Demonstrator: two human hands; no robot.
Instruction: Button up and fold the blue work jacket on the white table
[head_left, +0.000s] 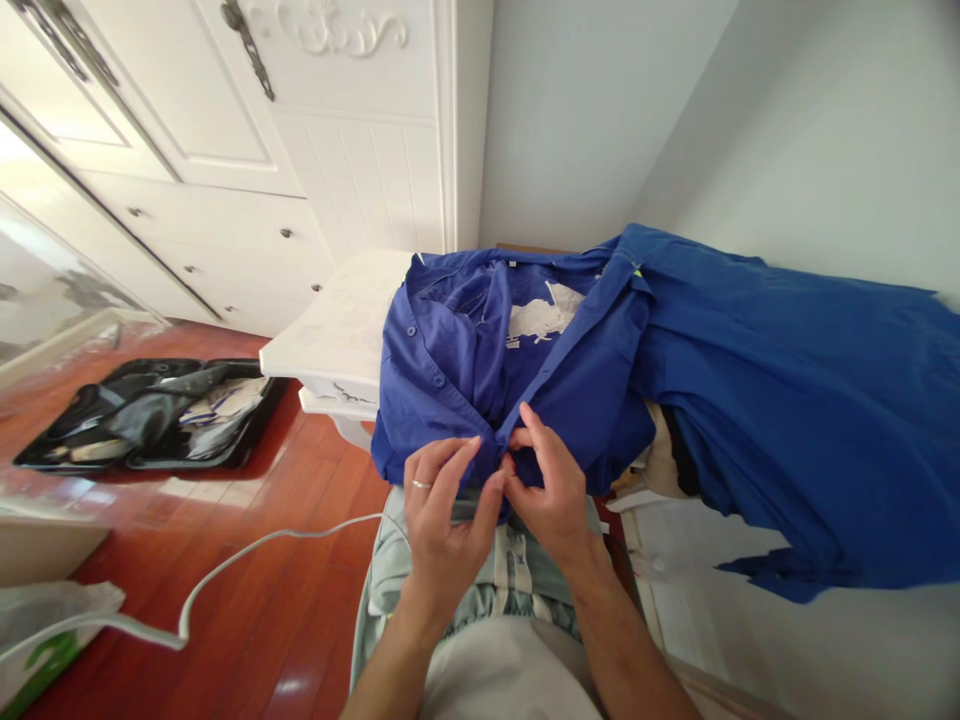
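Observation:
A blue button-up shirt [675, 340] lies spread over a white nightstand [337, 330] and the bed to its right, collar away from me, its front partly open with a white print showing inside. My left hand [442, 510], a ring on one finger, pinches the left front edge of the shirt near the bottom. My right hand [547, 480] pinches the right front edge just beside it. The fingertips of both hands meet at the placket, where a button may be hidden under them.
A pale green garment [390, 570] lies under my forearms. A white cable [247, 560] runs across the red wooden floor. An open black suitcase [150, 410] lies on the floor at left. A white wardrobe [225, 130] stands behind, and a plastic bag [45, 620] sits lower left.

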